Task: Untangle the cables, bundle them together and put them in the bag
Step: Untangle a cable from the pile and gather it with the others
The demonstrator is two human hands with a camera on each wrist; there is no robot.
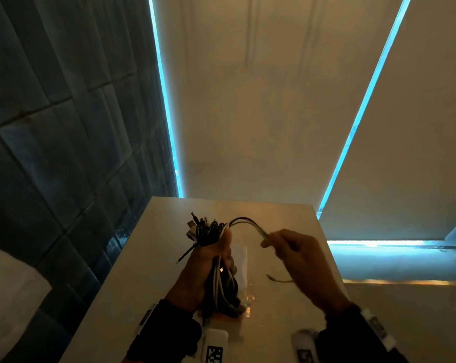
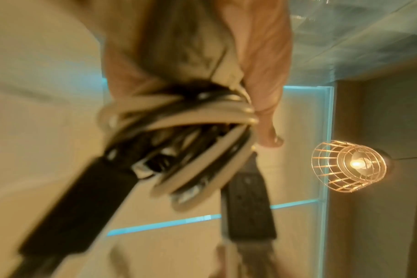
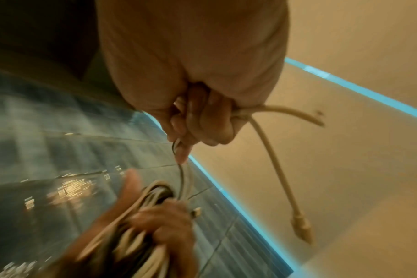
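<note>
My left hand (image 1: 211,260) grips a folded bundle of black and white cables (image 1: 208,230) upright over the table, plug ends sticking out at its top. In the left wrist view the bundle (image 2: 179,131) fills the middle, blurred. My right hand (image 1: 295,254) pinches loose cable ends (image 1: 250,222) that arc over from the top of the bundle. In the right wrist view the right hand (image 3: 195,124) holds a white cable (image 3: 279,169) whose plug hangs down. A clear plastic bag (image 1: 244,273) lies flat on the table under the bundle.
The small white table (image 1: 287,318) stands against a dark tiled wall (image 1: 64,153) on the left and beige blinds (image 1: 248,113) behind. A caged wall lamp (image 2: 348,167) glows in the left wrist view. Something white (image 1: 9,292) sits at the lower left.
</note>
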